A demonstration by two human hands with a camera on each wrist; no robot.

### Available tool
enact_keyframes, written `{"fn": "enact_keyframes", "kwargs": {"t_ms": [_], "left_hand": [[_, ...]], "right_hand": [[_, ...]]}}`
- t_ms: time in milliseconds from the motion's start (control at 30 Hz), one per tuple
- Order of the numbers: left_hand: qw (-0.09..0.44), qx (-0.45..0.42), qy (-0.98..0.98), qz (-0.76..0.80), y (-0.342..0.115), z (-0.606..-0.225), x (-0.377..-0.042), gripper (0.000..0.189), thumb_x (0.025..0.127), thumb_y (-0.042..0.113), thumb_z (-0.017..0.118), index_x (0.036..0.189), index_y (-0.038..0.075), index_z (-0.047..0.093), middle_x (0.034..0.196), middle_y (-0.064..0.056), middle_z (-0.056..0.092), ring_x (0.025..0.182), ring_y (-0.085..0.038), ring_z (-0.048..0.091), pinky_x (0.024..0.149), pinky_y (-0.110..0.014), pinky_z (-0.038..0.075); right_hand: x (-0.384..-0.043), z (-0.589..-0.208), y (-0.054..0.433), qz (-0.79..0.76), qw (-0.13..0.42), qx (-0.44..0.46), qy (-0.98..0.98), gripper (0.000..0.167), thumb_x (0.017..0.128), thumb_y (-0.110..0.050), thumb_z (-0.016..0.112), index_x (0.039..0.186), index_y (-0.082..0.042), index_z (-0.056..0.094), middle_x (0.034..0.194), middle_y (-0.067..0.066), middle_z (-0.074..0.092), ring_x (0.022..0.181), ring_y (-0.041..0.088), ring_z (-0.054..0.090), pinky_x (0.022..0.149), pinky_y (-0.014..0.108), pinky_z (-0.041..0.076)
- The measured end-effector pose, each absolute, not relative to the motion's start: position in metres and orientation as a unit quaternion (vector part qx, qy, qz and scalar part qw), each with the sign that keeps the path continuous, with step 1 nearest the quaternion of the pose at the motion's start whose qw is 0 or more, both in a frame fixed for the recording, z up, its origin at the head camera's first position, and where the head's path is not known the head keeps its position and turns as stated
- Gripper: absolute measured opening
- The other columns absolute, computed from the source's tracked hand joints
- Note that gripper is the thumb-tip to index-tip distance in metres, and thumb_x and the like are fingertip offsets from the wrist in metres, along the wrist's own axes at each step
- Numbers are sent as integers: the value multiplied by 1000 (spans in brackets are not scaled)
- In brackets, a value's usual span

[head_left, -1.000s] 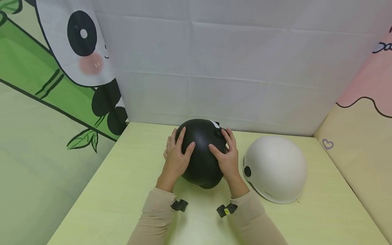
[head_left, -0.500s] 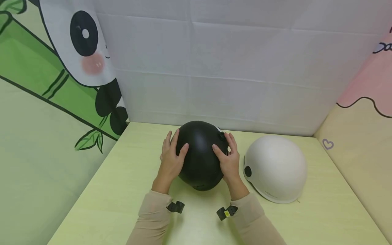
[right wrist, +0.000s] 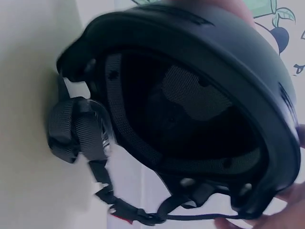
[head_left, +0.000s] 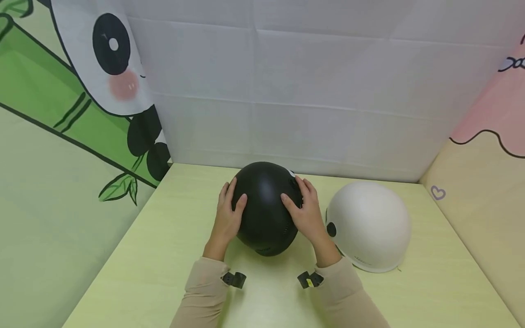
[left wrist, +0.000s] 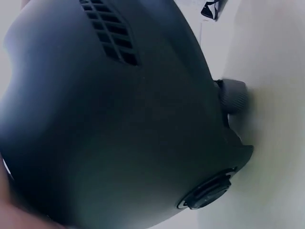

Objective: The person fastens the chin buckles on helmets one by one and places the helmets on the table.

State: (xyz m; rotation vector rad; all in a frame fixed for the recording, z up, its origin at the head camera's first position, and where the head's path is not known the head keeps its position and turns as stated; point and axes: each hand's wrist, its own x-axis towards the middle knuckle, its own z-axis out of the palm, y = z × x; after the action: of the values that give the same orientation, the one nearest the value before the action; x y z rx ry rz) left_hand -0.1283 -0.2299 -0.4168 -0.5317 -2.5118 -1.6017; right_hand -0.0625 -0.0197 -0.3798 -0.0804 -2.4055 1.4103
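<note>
A black helmet (head_left: 264,218) is held between both hands near the back of the table, its smooth shell toward me in the head view. My left hand (head_left: 227,221) grips its left side and my right hand (head_left: 305,213) its right side, thumbs on the shell. In the left wrist view, slotted vents (left wrist: 114,36) and a round side fitting (left wrist: 207,191) show on the shell. The right wrist view looks into the helmet's open underside, where grey padding (right wrist: 195,95) and a dangling chin strap (right wrist: 97,174) show. Some fingertips are hidden behind the helmet.
A white helmet (head_left: 369,223) rests on the pale table (head_left: 139,259), just right of my right forearm. A white sheet (head_left: 295,91) hangs along the back. Patterned side walls (head_left: 61,200) flank the table.
The black helmet has turned a little in my hands and come slightly toward me, its white mark now mostly out of sight. My left hand has shifted left and downward.
</note>
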Motion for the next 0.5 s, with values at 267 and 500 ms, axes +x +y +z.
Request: {"fn": "enact_keyframes", "kwargs": {"t_ms": [267,500], "left_hand": [[61,-164,-808,-562,-219,-422,-130,66,101,48,43,157,21,22,160,-14,10,142,-42,14,106,-67,16],[70,-160,-797,-578,-205,-431,-131,66,100,45,44,157,18,22,159,-16,12,142,-41,17,107,-65,17]], "right_hand": [[-70,-369,2,392,147,-12,-908,81,91,-51,62,152,-8,30,158,16,16,143,36,14,107,63,21],[-77,-360,16,380,99,25,-919,87,90,-55,62,156,-15,22,160,14,10,144,36,10,103,66,25]]}}
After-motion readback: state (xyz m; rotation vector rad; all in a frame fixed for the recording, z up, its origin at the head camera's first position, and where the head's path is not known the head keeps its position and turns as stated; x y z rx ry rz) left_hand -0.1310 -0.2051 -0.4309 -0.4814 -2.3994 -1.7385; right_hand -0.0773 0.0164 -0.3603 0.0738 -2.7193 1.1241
